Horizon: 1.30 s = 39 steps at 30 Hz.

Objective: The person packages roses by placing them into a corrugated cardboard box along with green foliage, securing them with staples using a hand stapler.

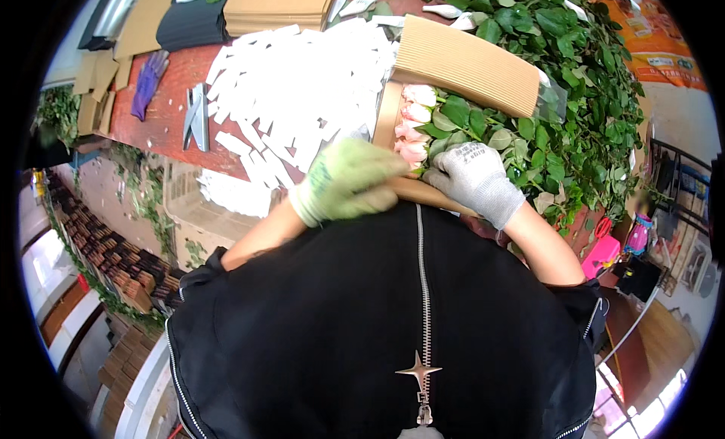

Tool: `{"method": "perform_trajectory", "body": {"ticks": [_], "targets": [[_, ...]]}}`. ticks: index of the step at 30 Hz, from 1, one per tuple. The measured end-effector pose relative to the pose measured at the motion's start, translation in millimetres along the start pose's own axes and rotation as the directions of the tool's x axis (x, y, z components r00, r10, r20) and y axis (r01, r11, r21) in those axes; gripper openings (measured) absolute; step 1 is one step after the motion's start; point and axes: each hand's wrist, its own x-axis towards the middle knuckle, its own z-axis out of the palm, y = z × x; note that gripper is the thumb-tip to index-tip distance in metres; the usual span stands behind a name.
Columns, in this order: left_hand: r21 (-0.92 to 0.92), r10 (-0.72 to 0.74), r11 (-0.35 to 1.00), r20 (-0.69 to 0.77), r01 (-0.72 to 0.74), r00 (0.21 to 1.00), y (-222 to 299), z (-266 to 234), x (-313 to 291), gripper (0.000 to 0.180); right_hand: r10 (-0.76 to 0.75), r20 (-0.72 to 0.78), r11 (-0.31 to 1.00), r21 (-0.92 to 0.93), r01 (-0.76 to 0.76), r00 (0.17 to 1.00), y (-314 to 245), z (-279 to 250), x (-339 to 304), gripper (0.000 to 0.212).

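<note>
Pale pink roses lie in a column on a sheet of brown cardboard, their green leaves to the right. My left hand, in a light green glove, hovers at the left of the lowest roses. Its fingers stretch rightward, slightly blurred by motion, with no object visible in them. Beside the lowest rose, my right hand, in a pale grey glove, has its fingers curled against the near edge of the bunch. What its fingertips grip is hidden. A ribbed brown cardboard stack lies just beyond the roses.
White paper strips are heaped left of the roses, near a grey stapler and a purple glove. Leafy stems pile up on the right. Black sheets and brown cardboard are stacked at the far left.
</note>
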Motion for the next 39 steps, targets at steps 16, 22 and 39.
{"method": "perform_trajectory", "body": {"ticks": [16, 22, 39], "targets": [[0.007, -0.228, 0.970, 0.361, 0.242, 0.904, -54.4, 9.6, 45.3, 0.020, -0.210, -0.024, 0.959, 0.188, 0.211, 0.977, 13.6, 15.0, 21.2, 0.028], [-0.363, -0.488, 0.734, 0.307, 0.575, 0.817, -15.5, -6.0, 41.9, 0.025, 0.005, -0.296, 0.998, 0.064, 0.015, 0.955, 18.6, 24.6, 14.0, 0.025], [0.385, -0.483, 0.875, 0.655, 0.294, 0.581, 22.9, -9.8, 60.2, 0.038, -0.082, -0.160, 0.996, 0.016, 0.086, 0.984, 10.4, 15.5, 15.5, 0.027]]}}
